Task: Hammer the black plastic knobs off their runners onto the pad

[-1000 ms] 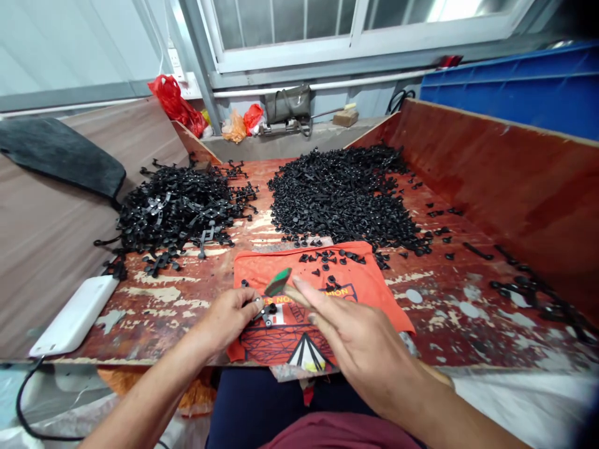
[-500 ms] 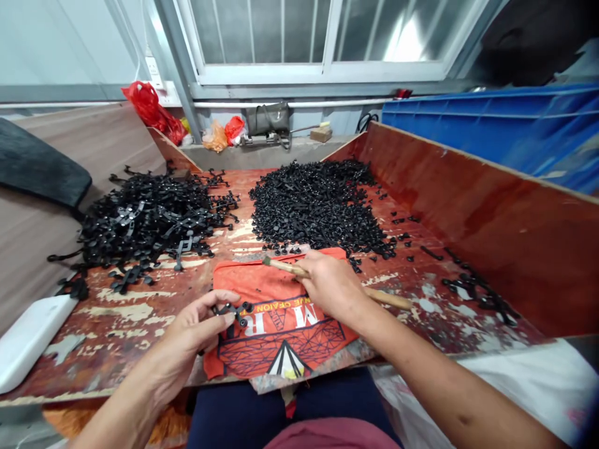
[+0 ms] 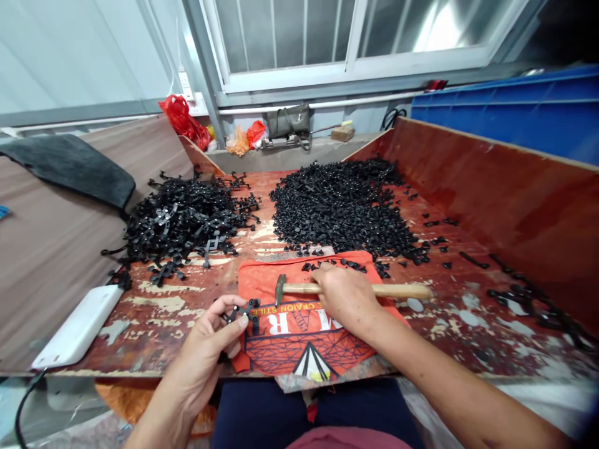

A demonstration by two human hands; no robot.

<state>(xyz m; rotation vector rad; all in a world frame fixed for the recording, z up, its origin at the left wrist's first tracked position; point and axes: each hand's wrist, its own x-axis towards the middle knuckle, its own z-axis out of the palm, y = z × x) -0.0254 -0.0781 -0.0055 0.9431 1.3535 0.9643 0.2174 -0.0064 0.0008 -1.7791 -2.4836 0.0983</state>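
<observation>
My left hand [image 3: 213,340] pinches a small black jointed part [image 3: 243,312] between thumb and fingers, at the left edge of an orange-red printed cloth [image 3: 276,349]. Above the cloth my right hand [image 3: 346,296] is closed around the wooden handle of a hammer [image 3: 402,290]. The hammer lies crosswise, its metal head pointing left. Close to the right fingertips, several small black pieces [image 3: 350,265] rest on the cloth's upper part. The right fingertips are partly hidden.
Behind the cloth sits a large heap of small black pieces [image 3: 337,212]; left of it is a pile of black jointed parts [image 3: 182,218]. A white device [image 3: 77,327] with a cable lies at the left. A wooden side board [image 3: 491,168] and a blue crate [image 3: 505,112] stand at the right.
My right hand and the hammer have turned, so the head has swung nearer. Small black pieces now show on the cloth by my fingers. The left hand keeps its part; the view has shifted left.
</observation>
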